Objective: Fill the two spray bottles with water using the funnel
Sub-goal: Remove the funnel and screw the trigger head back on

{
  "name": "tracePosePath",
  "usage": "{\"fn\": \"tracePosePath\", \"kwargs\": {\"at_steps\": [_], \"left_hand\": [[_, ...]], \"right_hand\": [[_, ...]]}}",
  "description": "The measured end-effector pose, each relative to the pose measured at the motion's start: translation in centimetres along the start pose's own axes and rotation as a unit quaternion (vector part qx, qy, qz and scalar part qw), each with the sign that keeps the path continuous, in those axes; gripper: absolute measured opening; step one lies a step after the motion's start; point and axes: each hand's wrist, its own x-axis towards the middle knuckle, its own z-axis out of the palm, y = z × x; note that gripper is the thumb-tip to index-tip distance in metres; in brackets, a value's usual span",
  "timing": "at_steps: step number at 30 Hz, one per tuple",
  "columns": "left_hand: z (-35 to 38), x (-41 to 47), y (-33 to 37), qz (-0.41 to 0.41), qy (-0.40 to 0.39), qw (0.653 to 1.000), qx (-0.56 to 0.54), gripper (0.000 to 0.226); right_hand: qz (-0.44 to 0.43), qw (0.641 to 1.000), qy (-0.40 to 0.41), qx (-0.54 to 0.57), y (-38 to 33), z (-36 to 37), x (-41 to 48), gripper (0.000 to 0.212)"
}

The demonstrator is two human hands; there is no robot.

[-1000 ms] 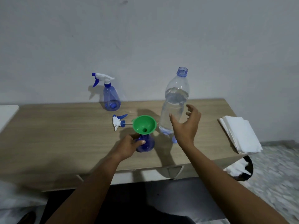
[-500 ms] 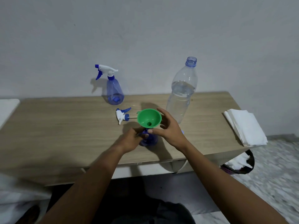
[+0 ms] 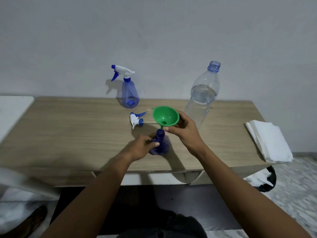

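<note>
Both hands (image 3: pixel 184 133) curled: bottle (image 3: pixel 160 143), funnel (image 3: pixel 165 116).

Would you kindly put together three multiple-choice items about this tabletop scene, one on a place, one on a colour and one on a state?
1. Where does the detached spray head lie?
A. on the table between the two spray bottles
B. on the white cloth stack
C. inside the funnel

2. What colour is the funnel?
A. white
B. green
C. blue

3. How is the big water bottle?
A. capped and lying down
B. empty and tipped
C. upright, uncapped, partly full

Answers:
1. A, the detached spray head lies on the table between the capped spray bottle at the back and the open spray bottle that the left hand grips.
2. B, the funnel in the right hand is green.
3. C, the water bottle stands with an open neck and a waterline below its shoulder.
</note>
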Motion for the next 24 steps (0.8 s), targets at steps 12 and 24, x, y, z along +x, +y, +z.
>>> {"fn": "tracePosePath", "kwargs": {"at_steps": [12, 24], "left_hand": [[-2.1, -2.0, -2.5, -0.029, 0.093, 0.995, 0.006, 0.046], [-2.9, -3.3, -2.1, -0.040, 0.093, 0.995, -0.024, 0.040]], "right_hand": [[0.027, 0.949, 0.092, -0.299, 5.6, 1.1, -0.8, 0.072], [0.053, 0.925, 0.065, -0.371, 6.4, 1.4, -0.1, 0.077]]}}
